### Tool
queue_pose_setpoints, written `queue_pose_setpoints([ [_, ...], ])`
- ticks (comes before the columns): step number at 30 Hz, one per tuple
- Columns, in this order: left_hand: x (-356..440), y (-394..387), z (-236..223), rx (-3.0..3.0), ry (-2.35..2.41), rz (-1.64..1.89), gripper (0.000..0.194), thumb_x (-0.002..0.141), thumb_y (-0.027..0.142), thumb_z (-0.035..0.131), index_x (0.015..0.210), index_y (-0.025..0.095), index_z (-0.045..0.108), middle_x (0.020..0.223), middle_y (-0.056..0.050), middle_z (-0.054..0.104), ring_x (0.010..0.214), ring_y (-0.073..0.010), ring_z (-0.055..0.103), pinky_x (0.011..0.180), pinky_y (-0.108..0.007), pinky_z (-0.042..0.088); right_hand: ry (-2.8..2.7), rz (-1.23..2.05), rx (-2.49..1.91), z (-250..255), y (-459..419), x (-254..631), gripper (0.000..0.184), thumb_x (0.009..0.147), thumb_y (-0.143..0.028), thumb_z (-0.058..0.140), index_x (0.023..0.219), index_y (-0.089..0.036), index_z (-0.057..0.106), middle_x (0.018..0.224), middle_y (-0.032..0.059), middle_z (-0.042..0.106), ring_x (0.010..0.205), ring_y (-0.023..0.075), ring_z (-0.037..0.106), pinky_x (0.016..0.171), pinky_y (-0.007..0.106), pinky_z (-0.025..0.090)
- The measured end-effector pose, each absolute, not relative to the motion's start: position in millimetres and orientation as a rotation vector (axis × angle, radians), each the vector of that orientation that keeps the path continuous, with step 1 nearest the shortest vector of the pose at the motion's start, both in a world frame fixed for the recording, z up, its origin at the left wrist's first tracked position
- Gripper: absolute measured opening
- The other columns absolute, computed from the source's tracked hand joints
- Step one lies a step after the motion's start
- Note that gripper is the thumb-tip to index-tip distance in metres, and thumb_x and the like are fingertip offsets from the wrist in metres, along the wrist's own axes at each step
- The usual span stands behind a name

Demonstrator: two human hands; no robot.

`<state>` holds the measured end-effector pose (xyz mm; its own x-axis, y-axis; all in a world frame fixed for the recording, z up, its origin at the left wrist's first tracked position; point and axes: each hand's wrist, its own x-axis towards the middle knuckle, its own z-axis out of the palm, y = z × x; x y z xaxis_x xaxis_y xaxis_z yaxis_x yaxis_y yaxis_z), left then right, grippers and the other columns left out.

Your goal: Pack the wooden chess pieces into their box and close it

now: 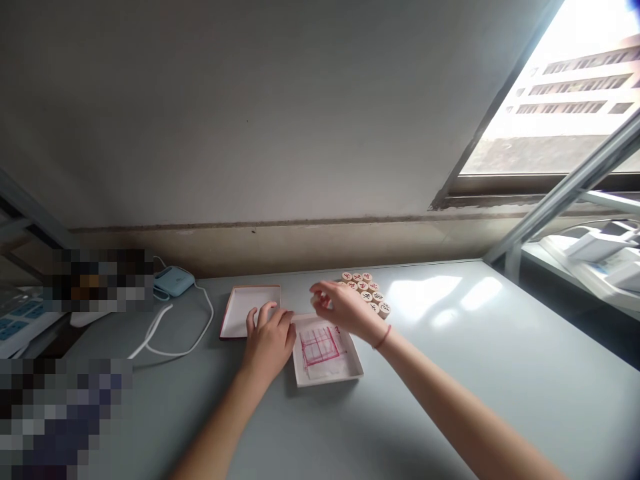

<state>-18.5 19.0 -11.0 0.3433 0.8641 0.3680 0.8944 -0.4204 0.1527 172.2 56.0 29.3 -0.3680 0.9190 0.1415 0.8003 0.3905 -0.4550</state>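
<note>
A shallow white box tray (356, 373) lies on the desk, with a sheet of paper (323, 350) marked by pink grid lines inside it. My left hand (270, 337) is at the tray's upper left side, fingers apart and bent, seemingly resting on its edge. Over the tray's far right corner hovers my right hand (345, 310), its fingers curled in toward the thumb; whatever they may hold is hidden. Right behind that hand stand several round Chinese chess pieces (367, 296) in rows, partly covered by it. A second shallow box half (245, 312) with a dark red outside lies left of the tray.
The grey desk (450, 373) runs back to the wall. At the left are a light blue device (175, 281) with a white cable (207, 320) and a power strip (25, 320). Metal bars (565, 187) and a window (565, 107) are at the right.
</note>
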Motion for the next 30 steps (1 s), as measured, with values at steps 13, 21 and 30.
queue_pose_setpoints([
  [13,-16.9,13.4,-10.1,-2.578,-1.674,-0.646,0.032,0.089,0.017,0.044,0.113,0.026,0.063,0.105,-0.005,0.070,0.114,-0.0256,0.051,0.103,-0.051,0.026,-2.266,0.464,-1.201,-2.5,15.1,157.7,0.020,0.087,-0.011,0.050,0.103,-0.020,0.060,0.105,0.0065,0.063,0.086,0.0153,0.063,0.075,0.027,0.049],
  [21,-1.8,17.2,-8.3,-2.591,-1.748,-0.614,0.026,0.082,0.028,0.057,0.107,0.027,0.064,0.100,-0.004,0.070,0.107,-0.0268,0.054,0.107,-0.061,0.019,-2.145,0.445,-1.268,-2.7,12.4,165.8,0.025,0.085,-0.009,0.050,0.106,-0.020,0.058,0.105,0.0063,0.064,0.088,0.0172,0.062,0.075,0.028,0.050],
  [30,-3.4,9.8,-5.2,-2.592,-1.810,-0.578,0.023,0.080,0.028,0.060,0.102,0.026,0.065,0.101,-0.005,0.070,0.110,-0.0293,0.053,0.108,-0.065,0.015,-2.241,0.460,-1.167,-12.0,14.7,156.8,0.030,0.080,0.000,0.050,0.096,-0.021,0.065,0.105,0.0045,0.065,0.087,0.0149,0.064,0.078,0.026,0.050],
])
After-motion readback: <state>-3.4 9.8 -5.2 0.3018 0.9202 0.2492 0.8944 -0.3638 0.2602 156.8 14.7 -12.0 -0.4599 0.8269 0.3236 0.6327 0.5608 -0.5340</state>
